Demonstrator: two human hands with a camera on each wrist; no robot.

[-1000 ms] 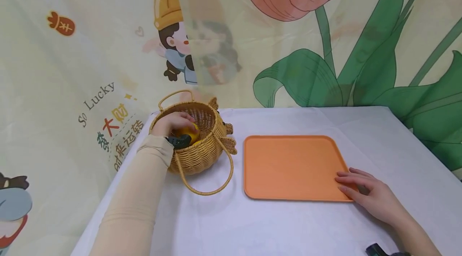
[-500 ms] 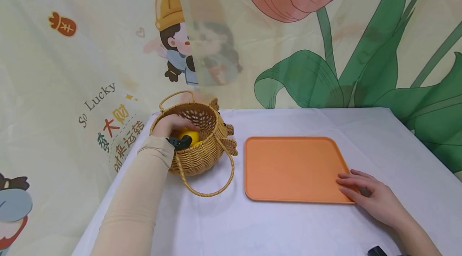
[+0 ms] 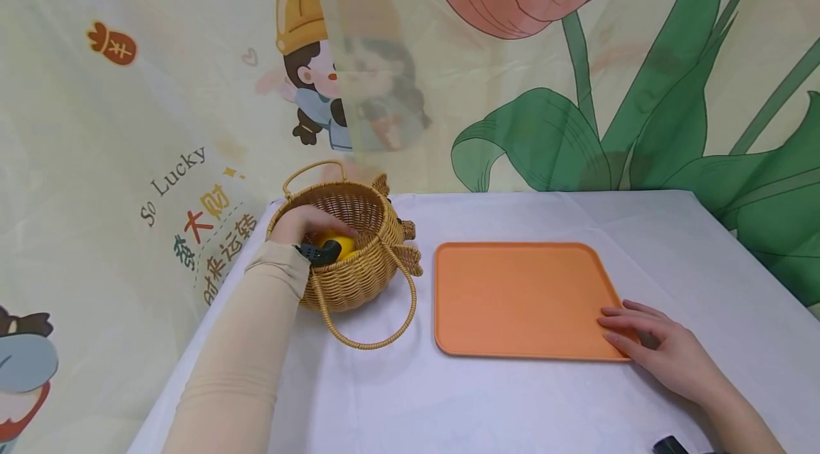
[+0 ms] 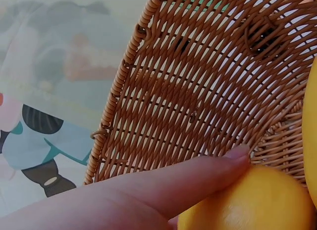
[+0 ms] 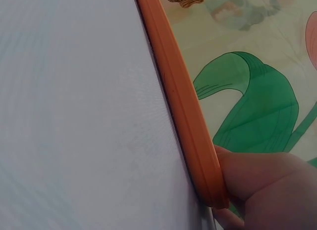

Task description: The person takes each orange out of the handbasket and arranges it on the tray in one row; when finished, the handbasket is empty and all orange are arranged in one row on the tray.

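My left hand (image 3: 304, 223) reaches down inside a wicker basket (image 3: 349, 290) and holds a smooth yellow, round fruit (image 3: 344, 244). In the left wrist view one digit of that hand (image 4: 163, 188) lies along the side of the fruit (image 4: 260, 203); the other fingers are mostly hidden. A second yellow thing (image 4: 311, 131) shows at the right edge there. My right hand (image 3: 666, 347) rests with relaxed fingers over the right rim of an orange tray (image 3: 522, 297), near its front corner. In the right wrist view the hand (image 5: 277, 190) touches the end of the tray's rim (image 5: 185, 111).
The basket has two loop handles, the front handle (image 3: 365, 346) lying out on the table. A white cloth (image 3: 410, 404) covers the table. Behind hangs a printed curtain (image 3: 397, 48). A black wrist device (image 3: 669, 445) shows at the lower right.
Inside the basket, my left hand has shifted slightly and more of the yellow fruit shows beneath it. My right hand and the tray stay in place.
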